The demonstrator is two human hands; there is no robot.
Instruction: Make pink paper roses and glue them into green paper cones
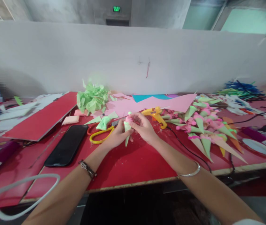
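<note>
Between my hands is a small paper ice cream cone [127, 125], with a pale green pointed cone, a pink top and a light green ball at its tip. My left hand [117, 136] is closed around the green cone from the left. The fingers of my right hand [144, 127] pinch the pink top from the right. Just behind my left hand lie yellow-handled scissors [100, 137] and a small light green bundle [103, 123]. A yellow hot glue gun [155, 116] lies beyond my right hand, its cord trailing right.
Several similar paper cones [203, 131] are heaped at the right. A black phone [66, 146] lies at the left, before a red board [42, 115]. Crumpled green paper [92, 98] and pink sheets [168, 104] lie at the back. Purple power strips [259, 137] flank the table.
</note>
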